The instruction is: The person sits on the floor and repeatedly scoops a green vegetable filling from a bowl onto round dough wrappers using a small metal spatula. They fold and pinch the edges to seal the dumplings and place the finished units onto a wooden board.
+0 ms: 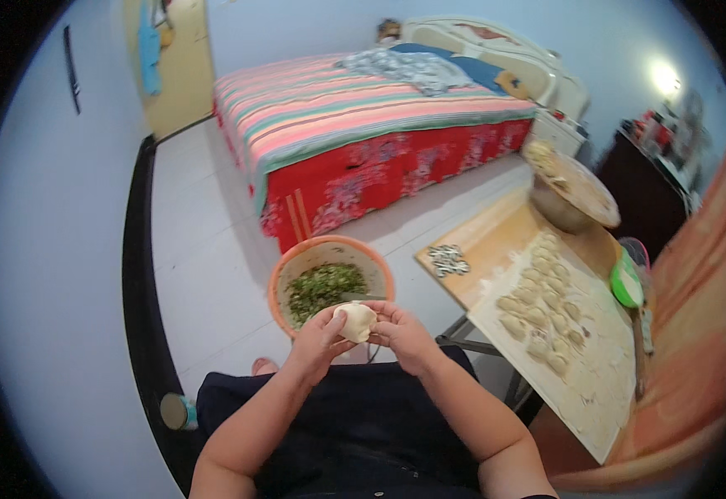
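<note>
Pale tiles (pixel 200 274) lie beyond left hand (pixel 319 341) and right hand (pixel 404 334), dough (pixel 353 323) pinched between them.

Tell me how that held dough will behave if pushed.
The dough will probably dent rather than resist: its edge looks soft and uneven. It's likely light, being far smaller than the basin. It probably won't roll smoothly, given its irregular outline.

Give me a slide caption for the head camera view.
Left hand and right hand hold pale dough near an orange-rimmed basin of green filling; dumplings sit on a floured surface.
</note>
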A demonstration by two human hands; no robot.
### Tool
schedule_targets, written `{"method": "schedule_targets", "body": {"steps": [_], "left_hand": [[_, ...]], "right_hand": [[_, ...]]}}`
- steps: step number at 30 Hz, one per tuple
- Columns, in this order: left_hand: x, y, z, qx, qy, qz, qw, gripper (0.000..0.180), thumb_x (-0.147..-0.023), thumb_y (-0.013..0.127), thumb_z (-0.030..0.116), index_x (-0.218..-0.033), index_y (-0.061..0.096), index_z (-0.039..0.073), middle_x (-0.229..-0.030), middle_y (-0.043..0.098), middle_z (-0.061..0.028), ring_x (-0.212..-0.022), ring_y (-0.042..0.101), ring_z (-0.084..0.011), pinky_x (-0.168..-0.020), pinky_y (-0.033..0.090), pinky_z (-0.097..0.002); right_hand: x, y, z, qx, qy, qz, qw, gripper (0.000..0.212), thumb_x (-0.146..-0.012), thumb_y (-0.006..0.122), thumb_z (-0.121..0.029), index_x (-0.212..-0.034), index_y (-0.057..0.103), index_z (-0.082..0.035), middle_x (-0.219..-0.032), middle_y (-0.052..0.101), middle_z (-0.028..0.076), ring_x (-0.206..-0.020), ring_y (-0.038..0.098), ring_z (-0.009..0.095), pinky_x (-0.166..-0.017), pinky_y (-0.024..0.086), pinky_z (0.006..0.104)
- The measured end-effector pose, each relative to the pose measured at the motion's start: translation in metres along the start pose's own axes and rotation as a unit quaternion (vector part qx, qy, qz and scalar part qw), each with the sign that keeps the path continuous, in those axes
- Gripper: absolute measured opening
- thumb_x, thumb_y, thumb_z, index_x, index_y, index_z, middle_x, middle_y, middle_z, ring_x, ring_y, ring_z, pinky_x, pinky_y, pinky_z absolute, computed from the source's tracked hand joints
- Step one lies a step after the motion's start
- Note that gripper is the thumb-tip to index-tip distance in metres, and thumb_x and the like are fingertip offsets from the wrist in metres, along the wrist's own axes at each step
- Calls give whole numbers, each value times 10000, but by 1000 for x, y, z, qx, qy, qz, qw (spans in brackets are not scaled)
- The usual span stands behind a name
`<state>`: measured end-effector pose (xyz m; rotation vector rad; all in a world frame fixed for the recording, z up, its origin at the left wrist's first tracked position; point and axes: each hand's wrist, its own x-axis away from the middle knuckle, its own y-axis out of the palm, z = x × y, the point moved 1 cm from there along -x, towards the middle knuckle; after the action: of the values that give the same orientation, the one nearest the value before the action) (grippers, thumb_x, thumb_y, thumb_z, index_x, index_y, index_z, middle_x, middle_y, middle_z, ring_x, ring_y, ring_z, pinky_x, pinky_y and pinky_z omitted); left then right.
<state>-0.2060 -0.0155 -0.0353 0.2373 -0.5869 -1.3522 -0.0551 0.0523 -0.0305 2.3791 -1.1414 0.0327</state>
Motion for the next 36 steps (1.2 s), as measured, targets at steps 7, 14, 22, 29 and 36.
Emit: {"method": "schedule_targets", "body": {"steps": [7,14,22,29,36], "left_hand": [[-38,-73,-3,-29,51,103,993,302,-954,523,219,-1148,511,-13,-1089,598,-110,-974,612,-189,-847,532,-335],[-62,-108,-2,2,-31,44,999,333,-931,567,242,-1158,531,0,-1059,602,-91,-926,611,-151,-803,524,-285],[-87,-119,12,-168,21,49,984,318,-902,622,251,-1100,576,7,-1008,627,-63,-888,596,-112,-761,494,-250],[-88,-142,31,139,64,112,982,325,-973,443,195,-1184,480,-49,-1120,608,-155,-993,616,-196,-865,523,-322],[-83,-158,41,211,94,109,967,332,-959,450,157,-1206,456,-66,-1119,600,-171,-1008,616,-202,-847,548,-302]], "right_hand": [[-78,30,20,46,35,25,998,300,-848,629,-44,-1135,550,1,-1056,622,92,-939,615,150,-825,514,279],[-128,20,36,255,-7,-39,966,254,-829,660,-56,-1069,608,12,-962,657,93,-859,625,141,-763,514,266],[-159,20,26,319,-52,-56,945,197,-864,630,-75,-1047,651,-5,-908,687,85,-772,625,107,-721,502,248],[-166,-47,27,730,-119,14,673,230,-862,617,-222,-951,659,-15,-943,673,102,-811,644,272,-742,496,393],[-164,-64,58,868,-49,-14,494,179,-815,647,-237,-836,679,-63,-791,665,125,-715,640,276,-746,477,397]]}}
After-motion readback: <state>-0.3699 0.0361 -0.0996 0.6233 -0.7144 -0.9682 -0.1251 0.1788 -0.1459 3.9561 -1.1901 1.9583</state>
